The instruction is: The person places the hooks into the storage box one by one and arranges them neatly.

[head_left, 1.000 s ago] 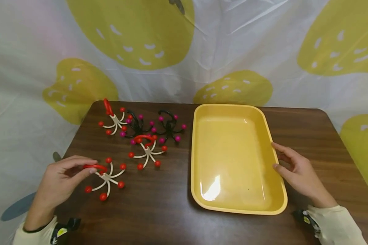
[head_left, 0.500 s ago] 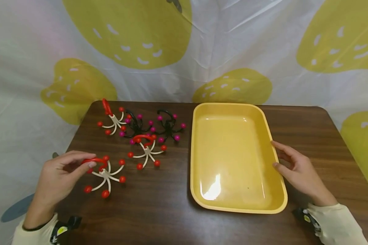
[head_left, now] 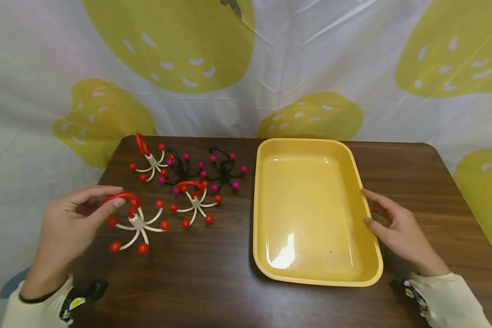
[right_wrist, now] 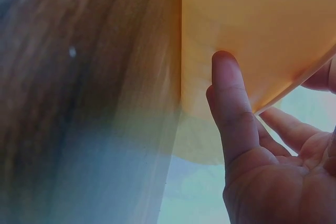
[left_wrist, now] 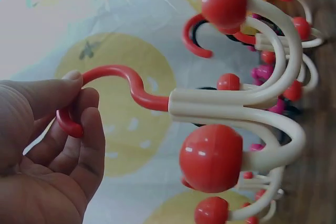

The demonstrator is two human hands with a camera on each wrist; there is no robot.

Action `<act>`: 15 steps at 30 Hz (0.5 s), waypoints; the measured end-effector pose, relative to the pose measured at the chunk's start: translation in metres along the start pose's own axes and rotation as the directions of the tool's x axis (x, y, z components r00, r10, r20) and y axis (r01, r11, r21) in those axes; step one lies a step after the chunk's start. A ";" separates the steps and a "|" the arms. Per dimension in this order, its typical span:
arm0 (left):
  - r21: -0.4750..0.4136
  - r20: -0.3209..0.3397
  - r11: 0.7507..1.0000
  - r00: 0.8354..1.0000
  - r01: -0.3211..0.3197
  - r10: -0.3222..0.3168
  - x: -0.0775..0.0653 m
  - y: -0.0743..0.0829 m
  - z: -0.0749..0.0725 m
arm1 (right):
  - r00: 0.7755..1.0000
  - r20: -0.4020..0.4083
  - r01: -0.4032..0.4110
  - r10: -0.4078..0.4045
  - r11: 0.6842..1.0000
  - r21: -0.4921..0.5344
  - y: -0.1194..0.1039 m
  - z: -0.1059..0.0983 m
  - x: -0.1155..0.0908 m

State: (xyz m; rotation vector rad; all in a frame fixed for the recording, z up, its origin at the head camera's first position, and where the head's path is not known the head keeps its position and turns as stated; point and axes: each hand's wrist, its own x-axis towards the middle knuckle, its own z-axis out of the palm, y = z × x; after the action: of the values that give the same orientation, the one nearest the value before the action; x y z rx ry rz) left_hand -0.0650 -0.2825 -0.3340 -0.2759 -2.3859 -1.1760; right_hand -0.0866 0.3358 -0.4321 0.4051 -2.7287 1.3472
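Note:
In the head view my left hand (head_left: 71,223) pinches the red curved top of a multi-armed hanging hook (head_left: 137,223). Its cream arms spread downward and end in red balls. The left wrist view shows thumb and fingertips on the tip of the red hook (left_wrist: 118,71), with the cream body (left_wrist: 210,103) hanging from it. On the right, my right hand (head_left: 403,232) holds the long side of a yellow tray (head_left: 317,281), thumb at the rim. Fingers (right_wrist: 231,98) lie along the tray's outer wall in the right wrist view.
Two more red-and-cream hanging hooks stand behind the left hand, one at the back corner (head_left: 151,161) and one closer (head_left: 196,202). Between and beside them are two black hanging hooks (head_left: 182,172) with magenta balls. A patterned cloth (head_left: 279,68) hangs behind the brown table (head_left: 197,282).
My left hand has risen with the red-and-cream hanging hook, shifting away from the table's front and slightly left. The right hand stays at the tray's side.

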 end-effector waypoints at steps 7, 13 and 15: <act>-0.051 -0.026 0.999 1.000 -0.018 0.016 0.019 0.018 -0.005 | 1.000 0.003 0.002 -0.002 1.000 -0.005 0.000 0.000 0.000; -0.105 -0.044 0.992 0.997 -0.070 0.066 0.035 0.034 -0.006 | 1.000 0.013 0.012 -0.012 1.000 0.004 0.000 0.000 0.000; -0.117 -0.053 0.989 0.995 -0.085 0.079 0.041 0.040 -0.005 | 1.000 0.016 0.014 -0.015 1.000 0.012 0.001 -0.001 -0.001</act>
State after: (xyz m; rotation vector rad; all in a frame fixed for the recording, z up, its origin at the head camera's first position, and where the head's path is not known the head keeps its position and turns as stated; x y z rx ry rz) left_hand -0.0840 -0.2631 -0.2835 -0.3768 -2.2451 -1.2745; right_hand -0.0863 0.3371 -0.4322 0.4372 -2.7262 1.3628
